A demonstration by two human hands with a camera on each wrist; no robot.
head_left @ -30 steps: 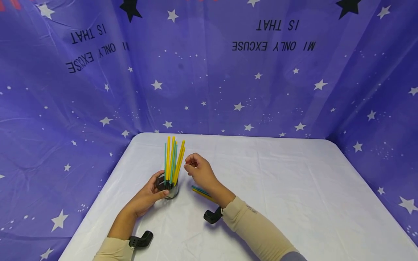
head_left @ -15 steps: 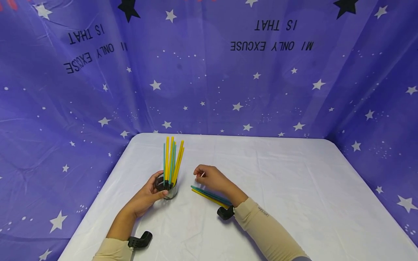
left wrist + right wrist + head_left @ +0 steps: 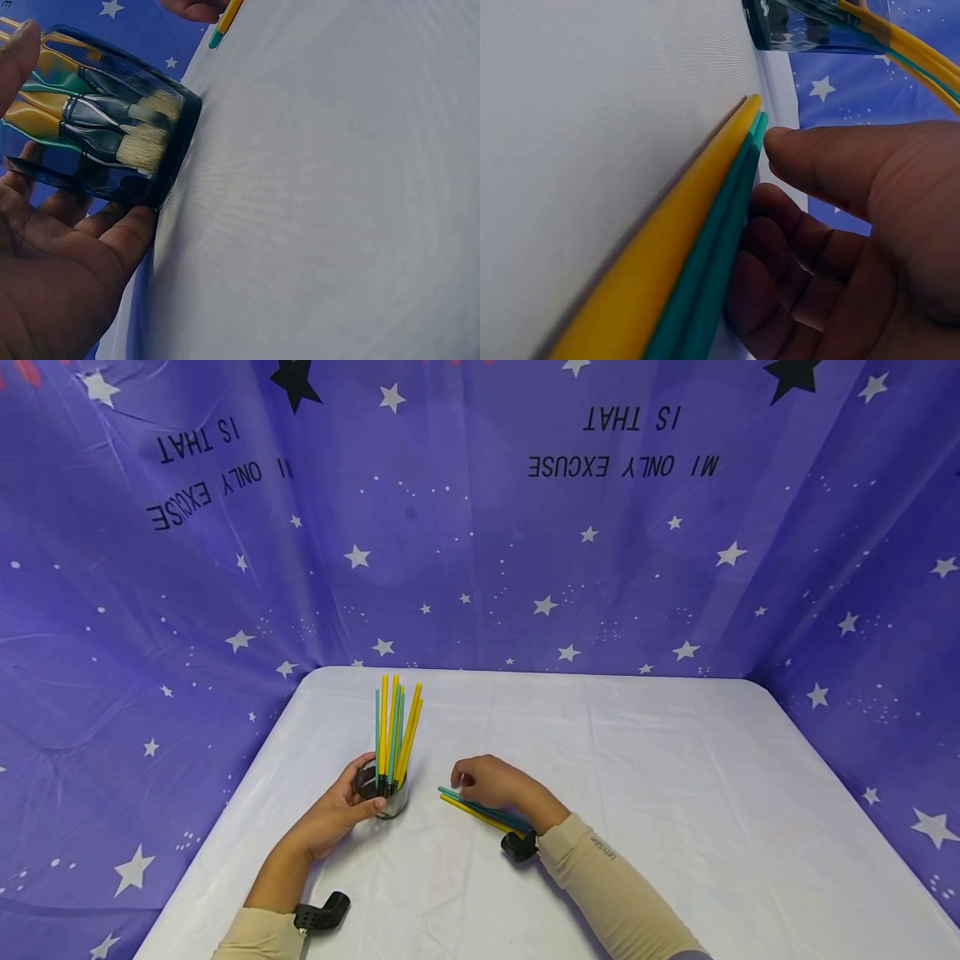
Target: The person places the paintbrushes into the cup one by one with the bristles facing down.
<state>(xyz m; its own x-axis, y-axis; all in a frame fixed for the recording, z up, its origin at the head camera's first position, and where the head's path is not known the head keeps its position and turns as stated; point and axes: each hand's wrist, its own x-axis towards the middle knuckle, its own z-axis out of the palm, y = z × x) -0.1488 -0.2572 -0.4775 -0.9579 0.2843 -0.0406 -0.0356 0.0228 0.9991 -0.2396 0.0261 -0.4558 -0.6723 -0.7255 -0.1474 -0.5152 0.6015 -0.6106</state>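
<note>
My left hand (image 3: 337,814) grips a clear glass cup (image 3: 112,67) from the side, thumb near the rim and fingers round the wall. Several paintbrushes (image 3: 397,735) stand in it with bristles down and yellow and green handles up. To the right of the cup, a yellow-handled paintbrush (image 3: 660,240) and two green-handled ones (image 3: 720,255) lie together on the table. Over their handle ends hovers my right hand (image 3: 491,783), fingers loosely curled. In the right wrist view its thumb is close beside a green tip, a gap parts thumb and fingers, and nothing is held.
A white cloth covers the table (image 3: 645,810). Behind it and at both sides hangs a purple curtain (image 3: 480,527) with stars and printed words. Each wrist wears a black camera mount (image 3: 324,912), the right one close to the lying brushes.
My right hand has moved away from the cup, rightward and down, to the paintbrushes on the table. My left hand and the cup have stayed in place.
</note>
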